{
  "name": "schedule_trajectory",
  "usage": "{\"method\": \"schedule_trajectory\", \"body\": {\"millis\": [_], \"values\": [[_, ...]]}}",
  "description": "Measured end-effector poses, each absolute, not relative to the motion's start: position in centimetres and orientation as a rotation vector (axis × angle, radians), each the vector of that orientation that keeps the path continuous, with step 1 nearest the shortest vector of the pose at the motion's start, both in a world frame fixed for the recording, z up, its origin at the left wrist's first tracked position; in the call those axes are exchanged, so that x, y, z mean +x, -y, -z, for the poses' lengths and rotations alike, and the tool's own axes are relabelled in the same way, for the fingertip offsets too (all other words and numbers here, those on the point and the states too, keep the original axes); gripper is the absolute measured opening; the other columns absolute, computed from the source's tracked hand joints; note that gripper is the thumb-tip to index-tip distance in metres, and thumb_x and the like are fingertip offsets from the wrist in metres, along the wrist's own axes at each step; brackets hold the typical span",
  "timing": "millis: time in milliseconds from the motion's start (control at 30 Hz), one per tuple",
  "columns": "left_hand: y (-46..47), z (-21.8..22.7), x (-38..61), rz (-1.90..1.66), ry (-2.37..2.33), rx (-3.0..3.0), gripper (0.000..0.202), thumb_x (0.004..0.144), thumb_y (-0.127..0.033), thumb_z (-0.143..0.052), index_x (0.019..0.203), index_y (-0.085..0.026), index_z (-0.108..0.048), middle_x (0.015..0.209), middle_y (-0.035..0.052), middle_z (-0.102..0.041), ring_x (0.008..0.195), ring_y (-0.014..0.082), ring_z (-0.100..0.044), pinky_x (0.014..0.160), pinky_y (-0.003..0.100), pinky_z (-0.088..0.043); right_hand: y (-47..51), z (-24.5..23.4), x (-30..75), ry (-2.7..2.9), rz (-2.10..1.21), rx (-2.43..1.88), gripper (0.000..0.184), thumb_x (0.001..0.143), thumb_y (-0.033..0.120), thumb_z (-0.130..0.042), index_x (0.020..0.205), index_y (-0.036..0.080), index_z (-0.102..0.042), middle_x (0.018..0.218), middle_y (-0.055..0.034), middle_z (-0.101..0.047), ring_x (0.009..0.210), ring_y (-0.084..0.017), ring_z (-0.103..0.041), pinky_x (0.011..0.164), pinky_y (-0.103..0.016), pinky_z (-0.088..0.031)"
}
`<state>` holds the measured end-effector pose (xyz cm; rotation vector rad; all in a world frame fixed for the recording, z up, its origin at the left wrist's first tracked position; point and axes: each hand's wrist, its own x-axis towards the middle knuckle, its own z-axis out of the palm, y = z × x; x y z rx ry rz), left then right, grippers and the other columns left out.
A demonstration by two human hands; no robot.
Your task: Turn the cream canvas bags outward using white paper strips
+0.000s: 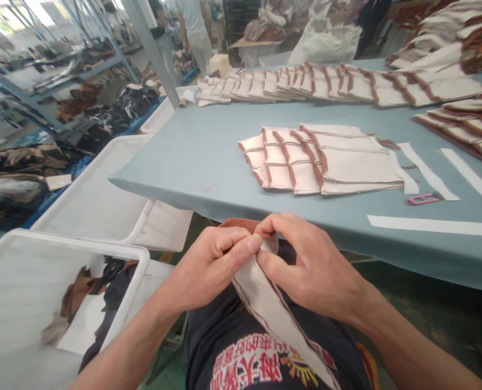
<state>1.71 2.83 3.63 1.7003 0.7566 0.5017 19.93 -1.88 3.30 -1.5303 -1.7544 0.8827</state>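
My left hand (220, 265) and my right hand (301, 260) meet above my lap, just off the near edge of the table. Both pinch a long cream fabric piece (267, 300) with dark raw edges, which hangs down over my apron. A brown flap (241, 223) of it shows beyond my fingers. On the table ahead lies a fanned stack of cream panels with brown edges (306, 160). To the right of that stack are a pink thread snipper (423, 199) and white strips (430, 225).
A blue-grey covered table (208, 157) fills the front. A long row of overlapping panels (326, 84) runs along its back, with more piles at right. White bins (141, 260) stand at left, one holding scraps (86, 303). People (194, 32) stand in the background.
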Motion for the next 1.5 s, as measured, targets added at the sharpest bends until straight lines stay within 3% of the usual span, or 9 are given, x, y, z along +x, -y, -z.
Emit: {"method": "schedule_trajectory", "body": {"millis": [233, 433, 600, 667, 800, 1000, 1133, 1300, 1500], "values": [[-2.4, -3.2, 1.4, -0.550, -0.749, 1.760, 0.042, 0.106, -0.032, -0.046, 0.066, -0.017, -0.045, 0.069, -0.0040, -0.043, 0.062, 0.0090, -0.038, 0.057, 0.023, -0.031, 1.1, -2.9, 19.8, 1.745, -1.107, -1.581, 0.016, 0.076, 0.034, -0.053, 0.083, 0.022, -0.061, 0.086, -0.0035, -0.068, 0.081, -0.022, -0.058, 0.077, -0.036, -0.040], [-1.7, -2.3, 1.7, -0.615, -1.006, 1.906, 0.044, 0.105, -0.036, -0.045, 0.065, -0.019, -0.043, 0.063, -0.0040, -0.042, 0.061, 0.0113, -0.039, 0.059, 0.027, -0.031, 1.2, -2.1, 18.6, 1.924, -0.566, -1.723, 0.012, 0.074, 0.031, -0.055, 0.077, 0.021, -0.060, 0.076, -0.0055, -0.064, 0.074, -0.023, -0.055, 0.073, -0.037, -0.036], [-1.5, -1.2, 3.0, -0.751, -1.001, 1.681, 0.042, 0.104, -0.040, -0.042, 0.067, -0.019, -0.043, 0.066, -0.0032, -0.042, 0.063, 0.0123, -0.039, 0.060, 0.027, -0.034, 1.3, -2.1, 18.4, 1.978, -0.241, -1.703, 0.014, 0.079, 0.029, -0.050, 0.070, 0.020, -0.056, 0.069, -0.0072, -0.061, 0.071, -0.024, -0.054, 0.072, -0.039, -0.035], [-1.3, -0.6, 3.1, -0.784, -0.933, 1.613, 0.043, 0.105, -0.040, -0.041, 0.067, -0.020, -0.042, 0.066, -0.0033, -0.042, 0.062, 0.0117, -0.039, 0.059, 0.026, -0.036, 1.3, -2.3, 19.1, 1.964, -0.389, -1.654, 0.014, 0.079, 0.031, -0.051, 0.071, 0.020, -0.056, 0.070, -0.0055, -0.061, 0.070, -0.022, -0.053, 0.070, -0.037, -0.036], [-0.8, 0.5, 2.7, -0.898, -0.892, 1.863, 0.040, 0.104, -0.029, -0.047, 0.066, -0.020, -0.040, 0.062, -0.0058, -0.039, 0.056, 0.0091, -0.036, 0.056, 0.025, -0.031, 1.3, -2.5, 20.8, 1.849, -1.111, -1.444, 0.009, 0.079, 0.029, -0.056, 0.077, 0.020, -0.059, 0.070, 0.0020, -0.060, 0.064, -0.014, -0.051, 0.059, -0.027, -0.038], [-1.4, 1.1, 2.0, -0.954, -0.792, 2.066, 0.038, 0.101, -0.021, -0.056, 0.065, -0.018, -0.044, 0.060, -0.0063, -0.044, 0.054, 0.0071, -0.039, 0.054, 0.023, -0.030, 0.5, -0.9, 21.8, 1.666, -1.471, -1.190, 0.013, 0.078, 0.031, -0.060, 0.076, 0.019, -0.055, 0.070, 0.0038, -0.053, 0.063, -0.011, -0.045, 0.055, -0.022, -0.035], [-0.9, 0.3, 2.2, -0.994, -0.723, 1.928, 0.043, 0.103, -0.028, -0.055, 0.062, -0.018, -0.046, 0.056, -0.0063, -0.044, 0.051, 0.0071, -0.039, 0.051, 0.023, -0.030, 0.2, 0.4, 21.9, 1.548, -1.566, -0.979, 0.022, 0.079, 0.036, -0.067, 0.077, 0.019, -0.054, 0.067, 0.0057, -0.048, 0.058, -0.009, -0.038, 0.052, -0.021, -0.031], [1.1, -1.1, 3.4, -1.069, -0.673, 1.647, 0.052, 0.107, -0.048, -0.045, 0.063, -0.020, -0.037, 0.057, -0.0049, -0.037, 0.051, 0.0101, -0.035, 0.051, 0.026, -0.030, 0.6, 0.5, 21.3, 1.448, -1.618, -0.704, 0.033, 0.079, 0.039, -0.077, 0.075, 0.020, -0.050, 0.069, 0.0068, -0.045, 0.057, -0.008, -0.034, 0.052, -0.021, -0.029], [1.2, -0.9, 2.4, -1.216, -0.819, 1.624, 0.051, 0.107, -0.049, -0.041, 0.065, -0.021, -0.039, 0.060, -0.0028, -0.041, 0.053, 0.0130, -0.039, 0.053, 0.030, -0.034, -0.4, -0.9, 23.1, 1.700, -1.361, -0.954, 0.037, 0.077, 0.048, -0.077, 0.075, 0.019, -0.053, 0.069, 0.0054, -0.048, 0.062, -0.011, -0.038, 0.056, -0.023, -0.029]]}}
